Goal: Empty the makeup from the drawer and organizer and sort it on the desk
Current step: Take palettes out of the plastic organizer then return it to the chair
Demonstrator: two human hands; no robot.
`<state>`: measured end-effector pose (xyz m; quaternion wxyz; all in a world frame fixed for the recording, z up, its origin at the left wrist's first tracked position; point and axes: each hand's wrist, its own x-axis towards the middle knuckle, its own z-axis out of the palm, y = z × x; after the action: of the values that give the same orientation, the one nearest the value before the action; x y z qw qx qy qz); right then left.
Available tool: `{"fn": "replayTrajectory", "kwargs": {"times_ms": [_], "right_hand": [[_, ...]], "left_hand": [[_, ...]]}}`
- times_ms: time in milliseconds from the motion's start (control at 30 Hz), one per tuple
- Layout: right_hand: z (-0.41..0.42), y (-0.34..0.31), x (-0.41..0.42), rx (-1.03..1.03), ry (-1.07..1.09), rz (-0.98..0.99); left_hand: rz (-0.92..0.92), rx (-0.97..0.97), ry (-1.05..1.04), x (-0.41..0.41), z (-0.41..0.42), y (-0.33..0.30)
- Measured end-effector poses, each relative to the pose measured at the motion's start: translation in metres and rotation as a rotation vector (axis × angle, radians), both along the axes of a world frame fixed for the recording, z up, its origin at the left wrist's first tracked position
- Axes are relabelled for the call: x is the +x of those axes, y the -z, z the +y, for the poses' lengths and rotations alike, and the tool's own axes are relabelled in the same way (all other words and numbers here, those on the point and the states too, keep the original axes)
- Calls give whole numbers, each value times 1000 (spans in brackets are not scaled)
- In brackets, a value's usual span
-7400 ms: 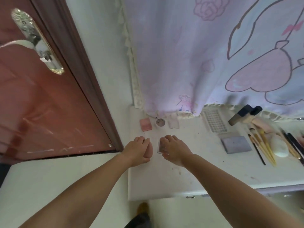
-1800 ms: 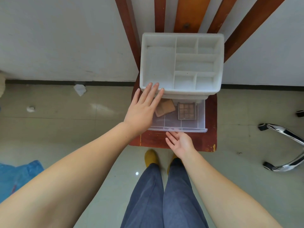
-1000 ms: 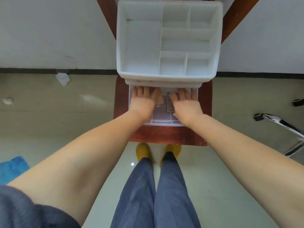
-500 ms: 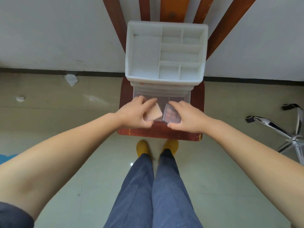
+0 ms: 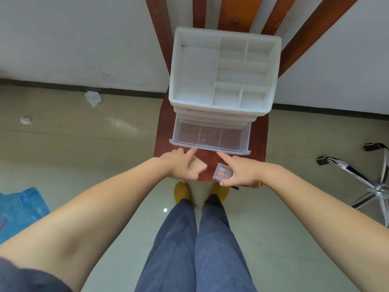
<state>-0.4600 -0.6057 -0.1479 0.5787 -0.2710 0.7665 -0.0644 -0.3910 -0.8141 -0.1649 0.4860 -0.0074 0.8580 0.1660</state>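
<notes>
Fingers of the left hand point(image 5: 182, 167) curl around a small peach-pink compact point(image 5: 198, 167), with the index finger stretched forward until its tip meets the front lip of the clear plastic drawer point(image 5: 210, 137). Across from it, the right hand point(image 5: 239, 172) grips an eyeshadow palette point(image 5: 222, 176) whose rows of pinkish-brown pans face up through a clear lid; its thumb sits under the near edge, and its index finger likewise points ahead to touch the drawer's front. Both items are held just in front of the drawer, above the near edge of the red-brown wooden chair seat point(image 5: 257, 144). That drawer stands pulled out from the bottom of a white plastic organizer point(image 5: 223, 70), and its three clear sections show only the seat colour through the bottom. On top, the organizer's open tray is split into one large compartment on the left and several smaller ones on the right, all showing bare white plastic. Behind it rise the chair's wooden back slats point(image 5: 231, 11) against a white wall. Below the hands are blue-grey trouser legs point(image 5: 193, 249) and yellow shoes point(image 5: 182, 191) on a pale tiled floor. Two crumpled bits of white paper point(image 5: 93, 98) lie near the wall at left, a blue cloth point(image 5: 19, 209) sits at the left edge, and a chrome swivel-chair base point(image 5: 366, 178) shows at right.
</notes>
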Motion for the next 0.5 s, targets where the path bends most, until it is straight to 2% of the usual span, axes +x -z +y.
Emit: {"fn": "replayTrajectory", "kwargs": {"times_ms": [267,500], "right_hand": [[-16,0,-61,-45,81,140],[-26,-32,-53,43,23,222]], "left_hand": [[171,-121,48,-59,-12,-7],[180,-128,38,-53,-14,-40]]}}
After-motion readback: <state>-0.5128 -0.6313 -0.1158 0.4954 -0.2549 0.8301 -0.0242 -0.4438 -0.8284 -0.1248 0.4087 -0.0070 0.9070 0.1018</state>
